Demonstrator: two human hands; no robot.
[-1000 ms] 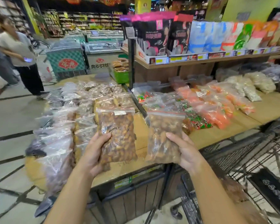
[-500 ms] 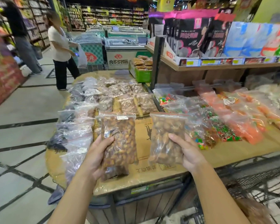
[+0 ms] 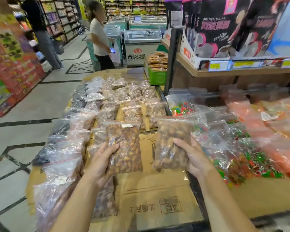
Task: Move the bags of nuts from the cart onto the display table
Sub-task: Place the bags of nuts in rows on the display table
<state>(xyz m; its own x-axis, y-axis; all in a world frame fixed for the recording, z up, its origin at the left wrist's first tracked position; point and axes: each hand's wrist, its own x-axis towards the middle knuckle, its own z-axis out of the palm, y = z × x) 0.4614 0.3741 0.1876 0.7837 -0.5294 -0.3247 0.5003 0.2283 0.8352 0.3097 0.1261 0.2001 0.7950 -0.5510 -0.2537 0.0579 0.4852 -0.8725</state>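
Carrying one nut bag (image 3: 125, 148) in my left hand (image 3: 100, 162), another (image 3: 172, 145) in my right hand (image 3: 193, 156), both clasped above the cardboard (image 3: 157, 198); next, I'd lay them there.

Glossy, crinkled clear plastic on both nut bags (image 3: 124, 148) (image 3: 172, 144); beneath them matt brown cardboard (image 3: 157, 190), printed; beside the cardboard, smooth wood shelf (image 3: 241, 72).

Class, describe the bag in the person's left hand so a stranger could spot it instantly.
Start at the cardboard-covered display table. Above its bare middle, two hands each hold a clear zip bag of brown nuts. The left hand has the darker, redder bag, with a white label near its seal.
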